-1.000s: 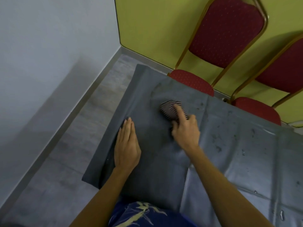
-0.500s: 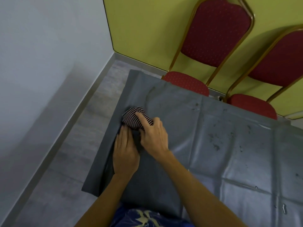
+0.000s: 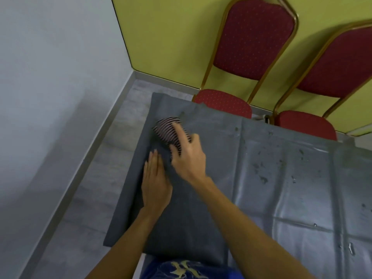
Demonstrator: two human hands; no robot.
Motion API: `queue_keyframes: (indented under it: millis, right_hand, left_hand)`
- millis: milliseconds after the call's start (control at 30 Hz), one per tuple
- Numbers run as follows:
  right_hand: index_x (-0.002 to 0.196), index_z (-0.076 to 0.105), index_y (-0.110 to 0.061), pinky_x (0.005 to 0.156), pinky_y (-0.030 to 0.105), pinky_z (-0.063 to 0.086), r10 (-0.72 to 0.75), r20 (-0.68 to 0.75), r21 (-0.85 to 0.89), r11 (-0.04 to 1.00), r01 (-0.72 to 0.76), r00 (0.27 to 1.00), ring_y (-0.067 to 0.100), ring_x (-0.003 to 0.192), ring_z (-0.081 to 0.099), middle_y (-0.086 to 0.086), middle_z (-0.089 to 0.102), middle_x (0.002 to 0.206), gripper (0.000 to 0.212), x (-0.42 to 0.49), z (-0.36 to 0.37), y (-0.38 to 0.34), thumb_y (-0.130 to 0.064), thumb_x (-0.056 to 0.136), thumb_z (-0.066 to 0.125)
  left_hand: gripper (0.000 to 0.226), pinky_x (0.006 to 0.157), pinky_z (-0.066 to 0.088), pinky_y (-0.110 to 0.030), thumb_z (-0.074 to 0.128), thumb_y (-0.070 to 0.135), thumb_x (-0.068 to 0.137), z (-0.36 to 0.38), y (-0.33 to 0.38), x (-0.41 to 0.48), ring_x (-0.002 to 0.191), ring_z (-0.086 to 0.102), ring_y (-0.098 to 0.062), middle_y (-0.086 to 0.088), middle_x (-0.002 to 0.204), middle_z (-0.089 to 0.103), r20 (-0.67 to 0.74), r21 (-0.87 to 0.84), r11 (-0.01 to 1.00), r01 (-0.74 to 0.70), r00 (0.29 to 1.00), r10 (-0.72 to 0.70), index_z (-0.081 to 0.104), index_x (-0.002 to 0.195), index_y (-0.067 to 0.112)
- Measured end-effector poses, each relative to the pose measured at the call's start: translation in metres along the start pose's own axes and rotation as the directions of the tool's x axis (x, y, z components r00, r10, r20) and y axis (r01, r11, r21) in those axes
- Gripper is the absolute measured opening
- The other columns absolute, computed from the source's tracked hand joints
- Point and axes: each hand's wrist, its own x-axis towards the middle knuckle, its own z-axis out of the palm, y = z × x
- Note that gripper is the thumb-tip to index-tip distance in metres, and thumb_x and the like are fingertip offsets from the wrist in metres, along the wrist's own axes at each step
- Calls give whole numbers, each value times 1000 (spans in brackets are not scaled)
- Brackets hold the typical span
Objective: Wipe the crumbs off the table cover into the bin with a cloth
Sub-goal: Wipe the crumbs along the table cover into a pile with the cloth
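Note:
A grey table cover (image 3: 261,198) spreads over the table and hangs over its left edge. My right hand (image 3: 188,158) presses a bunched black-and-white striped cloth (image 3: 167,131) onto the cover close to that left edge. My left hand (image 3: 156,182) lies flat on the cover with fingers together, just below and left of the cloth, right beside my right hand. Dark crumbs (image 3: 259,172) dot the cover to the right of both hands. No bin is in view.
Two red chairs with gold frames, one (image 3: 247,47) at the middle and one (image 3: 332,77) at the right, stand along the table's far side against a yellow-green wall. Grey floor (image 3: 96,178) and a white wall lie left of the table.
My right hand swept the cloth left from the middle of the cover to the left edge by my left hand, then a little farther from me. My left hand stayed flat.

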Motion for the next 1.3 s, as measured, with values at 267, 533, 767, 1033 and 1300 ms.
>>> queue_keyframes:
  millis: [267,533,767,1033,1300]
  right_hand:
    - [150,30,-41,73,46,54,-3,122,-202,979,28,993,37,91,52,14,44,108,62,33,4,24,-30,93,53]
    - [151,23,-45,87,44,52,432,-145,38,901,-431,890,31,102,56,10,42,126,65,55,-39,61,-33,98,57]
    - [151,37,-33,71,48,54,0,74,-93,996,7,997,33,92,51,14,45,111,64,67,25,-7,-24,92,60]
    - [149,27,-43,80,47,56,353,-119,-99,926,-365,928,35,102,56,13,44,120,64,77,-33,85,-31,95,59]
    - [150,27,-42,84,42,51,302,-136,45,953,-298,944,27,96,55,8,44,119,64,112,-1,12,-27,96,59]
  left_hand:
    - [53,120,26,-43,35,9,99,1,-4,0,150,20,-27,-16,160,24,14,20,1000,-21,1000,21,28,149,-4]
    - [51,121,23,-44,38,1,96,-4,11,17,150,20,-30,-18,158,28,-20,-40,999,-4,1000,3,32,146,-8]
    - [69,124,11,-42,50,18,98,11,13,62,153,4,-23,-14,164,11,114,76,997,-27,993,18,15,154,2]
    - [49,121,22,-43,33,9,102,10,14,58,151,15,-27,-15,160,24,-8,-15,999,-30,1000,30,29,149,-6]
    - [63,124,10,-43,47,17,99,22,39,111,152,5,-28,-17,163,14,76,37,997,64,995,-67,19,153,-1]
